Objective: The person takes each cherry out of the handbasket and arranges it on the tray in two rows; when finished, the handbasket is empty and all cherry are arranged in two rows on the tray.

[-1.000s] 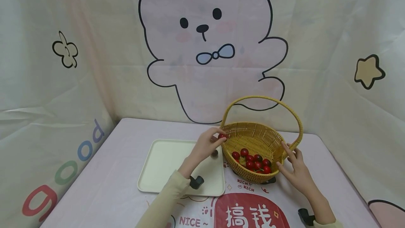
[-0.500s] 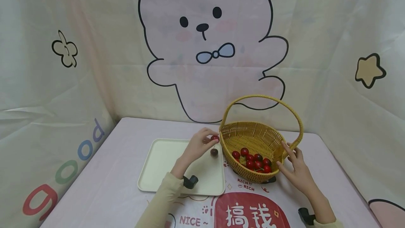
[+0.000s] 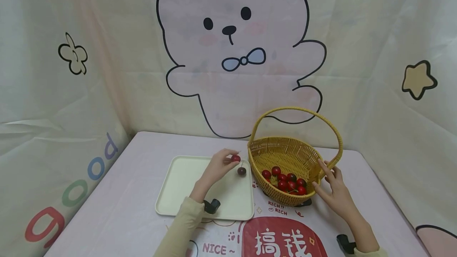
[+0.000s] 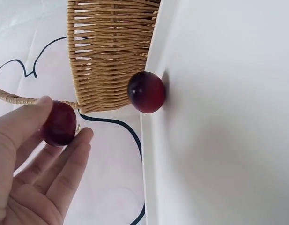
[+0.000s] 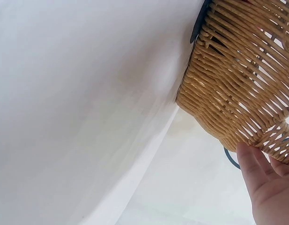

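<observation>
My left hand point(image 3: 214, 168) pinches a red cherry point(image 3: 235, 158) between thumb and fingers, above the far right corner of the cream tray point(image 3: 185, 193). Near that corner, a darker cherry point(image 4: 146, 92) lies inside the tray, close to its raised edge. To the right stands a yellow wicker basket point(image 3: 282, 150) with a tall arched handle, and several red cherries point(image 3: 282, 185) lie in its front part. At the basket's right side, my right hand point(image 3: 335, 193) rests its nearly straight fingers by the handle's base. The right wrist view has those fingertips point(image 5: 245, 152) touching the woven side.
A pale cloth point(image 3: 118, 209) with a red printed patch point(image 3: 282, 237) covers the table. Behind it hangs a curtain point(image 3: 228, 90) with a large bear drawing. The basket's arched handle point(image 3: 296, 109) rises high over the basket.
My left hand has moved left from beside the basket's rim to over the tray's corner, still pinching the cherry. The darker cherry in the tray is now fully visible. My right hand stays at the basket.
</observation>
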`<action>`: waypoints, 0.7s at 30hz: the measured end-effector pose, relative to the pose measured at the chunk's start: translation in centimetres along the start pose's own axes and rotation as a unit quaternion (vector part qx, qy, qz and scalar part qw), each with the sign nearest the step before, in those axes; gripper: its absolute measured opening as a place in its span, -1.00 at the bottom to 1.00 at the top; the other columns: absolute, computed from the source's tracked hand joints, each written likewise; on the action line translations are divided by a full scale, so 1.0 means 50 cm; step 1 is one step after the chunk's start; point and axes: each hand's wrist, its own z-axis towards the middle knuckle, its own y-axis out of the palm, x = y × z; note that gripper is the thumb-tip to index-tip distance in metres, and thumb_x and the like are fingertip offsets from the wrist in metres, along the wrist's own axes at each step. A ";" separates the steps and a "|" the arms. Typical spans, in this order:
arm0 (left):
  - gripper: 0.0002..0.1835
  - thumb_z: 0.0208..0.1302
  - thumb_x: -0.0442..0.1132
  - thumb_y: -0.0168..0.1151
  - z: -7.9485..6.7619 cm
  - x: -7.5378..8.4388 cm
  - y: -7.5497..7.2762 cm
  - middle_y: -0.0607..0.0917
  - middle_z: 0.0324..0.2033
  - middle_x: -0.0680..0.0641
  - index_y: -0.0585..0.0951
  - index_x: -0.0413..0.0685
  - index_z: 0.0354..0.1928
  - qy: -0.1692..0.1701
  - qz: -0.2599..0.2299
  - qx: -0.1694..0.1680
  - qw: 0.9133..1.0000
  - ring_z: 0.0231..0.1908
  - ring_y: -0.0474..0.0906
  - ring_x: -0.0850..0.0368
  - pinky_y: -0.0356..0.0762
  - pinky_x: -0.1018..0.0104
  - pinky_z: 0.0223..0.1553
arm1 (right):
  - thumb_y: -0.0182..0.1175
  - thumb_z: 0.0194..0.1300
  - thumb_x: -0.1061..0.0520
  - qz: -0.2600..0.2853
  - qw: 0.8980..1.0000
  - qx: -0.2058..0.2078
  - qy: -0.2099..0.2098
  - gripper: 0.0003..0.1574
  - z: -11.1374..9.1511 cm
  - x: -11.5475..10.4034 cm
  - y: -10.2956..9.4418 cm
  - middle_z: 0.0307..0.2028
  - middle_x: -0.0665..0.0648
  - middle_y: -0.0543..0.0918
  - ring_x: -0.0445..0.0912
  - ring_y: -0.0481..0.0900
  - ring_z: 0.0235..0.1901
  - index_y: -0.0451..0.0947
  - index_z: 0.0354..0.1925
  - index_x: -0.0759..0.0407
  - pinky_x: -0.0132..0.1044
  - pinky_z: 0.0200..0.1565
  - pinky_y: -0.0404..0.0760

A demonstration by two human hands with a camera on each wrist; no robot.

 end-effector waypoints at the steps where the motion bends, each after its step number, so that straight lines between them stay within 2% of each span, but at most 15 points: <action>1: -0.62 0.17 -0.30 0.27 -0.001 -0.004 0.002 0.60 -0.07 -0.11 0.54 -0.16 0.06 -0.003 0.005 -0.001 1.000 -0.10 0.58 0.08 0.55 0.45 -0.09 | 0.32 0.08 0.20 0.000 1.000 0.000 0.000 0.04 0.000 0.000 0.000 0.24 0.41 0.08 0.34 0.35 0.07 0.01 0.42 -0.02 0.29 -0.07 0.40; 8: -0.63 0.11 -0.38 0.29 -0.004 -0.028 0.018 0.57 -0.15 -0.21 0.57 -0.35 -0.01 -0.022 0.059 -0.014 0.998 -0.16 0.59 -0.02 0.59 0.36 -0.13 | 0.32 0.08 0.20 -0.003 1.000 0.001 -0.001 0.05 -0.001 -0.001 0.000 0.24 0.39 0.09 0.29 0.35 0.08 0.01 0.42 -0.05 0.27 -0.05 0.40; 17: -0.66 0.01 -0.40 0.35 -0.006 -0.042 0.032 0.58 -0.16 -0.20 0.61 -0.24 -0.09 -0.054 0.089 0.000 0.995 -0.18 0.57 -0.04 0.57 0.24 -0.11 | 0.32 0.08 0.22 0.000 1.000 -0.001 0.001 0.06 0.000 -0.001 0.001 0.24 0.39 0.08 0.34 0.33 0.09 0.00 0.42 -0.04 0.28 -0.06 0.40; 21: -0.66 0.00 -0.39 0.36 -0.007 -0.050 0.037 0.59 -0.20 -0.19 0.62 -0.23 -0.11 -0.062 0.095 -0.004 0.994 -0.19 0.55 -0.03 0.56 0.22 -0.11 | 0.33 0.07 0.23 -0.002 1.000 0.000 0.000 0.06 0.000 -0.001 0.000 0.25 0.40 0.08 0.35 0.33 0.09 0.01 0.42 -0.03 0.28 -0.07 0.41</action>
